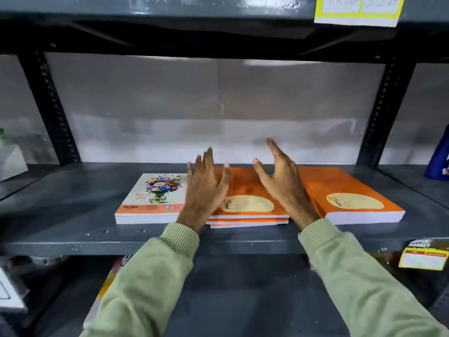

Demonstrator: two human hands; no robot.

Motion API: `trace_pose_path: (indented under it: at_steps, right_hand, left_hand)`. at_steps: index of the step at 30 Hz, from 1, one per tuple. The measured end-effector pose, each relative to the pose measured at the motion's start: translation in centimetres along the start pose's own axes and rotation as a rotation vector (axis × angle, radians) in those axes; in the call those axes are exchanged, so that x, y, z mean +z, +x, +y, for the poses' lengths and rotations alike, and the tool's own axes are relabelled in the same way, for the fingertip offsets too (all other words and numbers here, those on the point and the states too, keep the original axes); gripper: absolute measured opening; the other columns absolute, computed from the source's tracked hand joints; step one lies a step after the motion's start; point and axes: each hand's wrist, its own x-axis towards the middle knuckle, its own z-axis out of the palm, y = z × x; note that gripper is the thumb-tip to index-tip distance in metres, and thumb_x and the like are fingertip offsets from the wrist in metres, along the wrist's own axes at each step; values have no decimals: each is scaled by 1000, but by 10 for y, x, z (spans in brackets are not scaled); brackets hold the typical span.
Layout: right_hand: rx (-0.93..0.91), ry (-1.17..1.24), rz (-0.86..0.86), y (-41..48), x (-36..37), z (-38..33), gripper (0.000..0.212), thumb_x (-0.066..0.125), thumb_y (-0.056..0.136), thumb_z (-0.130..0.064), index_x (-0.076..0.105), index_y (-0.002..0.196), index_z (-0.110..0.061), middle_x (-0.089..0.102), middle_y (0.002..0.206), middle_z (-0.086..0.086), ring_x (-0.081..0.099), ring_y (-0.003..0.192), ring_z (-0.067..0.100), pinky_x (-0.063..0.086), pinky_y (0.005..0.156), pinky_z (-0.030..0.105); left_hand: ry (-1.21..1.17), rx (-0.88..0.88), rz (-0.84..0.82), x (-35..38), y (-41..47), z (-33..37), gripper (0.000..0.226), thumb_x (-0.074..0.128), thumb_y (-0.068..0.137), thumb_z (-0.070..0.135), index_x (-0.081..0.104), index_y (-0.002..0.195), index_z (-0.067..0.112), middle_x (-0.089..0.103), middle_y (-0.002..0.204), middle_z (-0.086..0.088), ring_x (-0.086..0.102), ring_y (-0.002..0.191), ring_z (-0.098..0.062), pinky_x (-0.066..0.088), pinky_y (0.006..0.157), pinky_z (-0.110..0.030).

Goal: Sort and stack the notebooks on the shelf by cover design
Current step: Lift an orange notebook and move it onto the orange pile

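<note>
Three piles of notebooks lie on the grey metal shelf point(73, 210). At the left is a stack with a flower-bouquet cover point(155, 193). In the middle lies a slightly uneven orange stack with a cream label point(245, 190). A thicker orange stack point(345, 188) sits at the right. My left hand point(206, 188) hovers over the left edge of the middle stack, fingers spread, holding nothing. My right hand point(281, 181) is raised over its right edge, palm turned inward, fingers apart, also holding nothing.
Slotted uprights point(52, 105) stand at both back corners of the bay. A yellow-framed price tag point(357, 9) hangs from the shelf above, another tag point(422, 260) on this shelf's front edge. A blue object point(439, 161) stands far right. More items lie on the lower shelf.
</note>
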Motion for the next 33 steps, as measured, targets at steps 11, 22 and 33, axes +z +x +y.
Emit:
trace_pose_path:
  at_steps: [11, 22, 33]
  right_hand:
    - [486, 277, -364, -34, 4, 26, 72, 50, 101, -38, 15, 158, -13, 52, 148, 7, 49, 111, 9, 36, 71, 5]
    - [536, 629, -170, -37, 2, 33, 65, 56, 96, -5, 30, 154, -20, 61, 139, -3, 62, 107, 0, 50, 97, 25]
    - [444, 656, -21, -6, -72, 66, 61, 51, 90, 6, 45, 146, -19, 71, 121, 0, 70, 105, 22, 57, 89, 38]
  left_hand:
    - [-130, -314, -236, 22, -21, -13, 55, 50, 93, 45, 45, 132, 7, 50, 144, -15, 22, 147, -42, 6, 121, -54]
    - [-380, -273, 51, 13, -26, 14, 55, 59, 94, 2, 42, 144, 16, 56, 116, 9, 59, 83, 0, 55, 73, -17]
    - [-1074, -498, 80, 21, -13, 82, 39, 59, 88, 3, 60, 113, 33, 71, 111, 3, 71, 101, -27, 58, 87, -53]
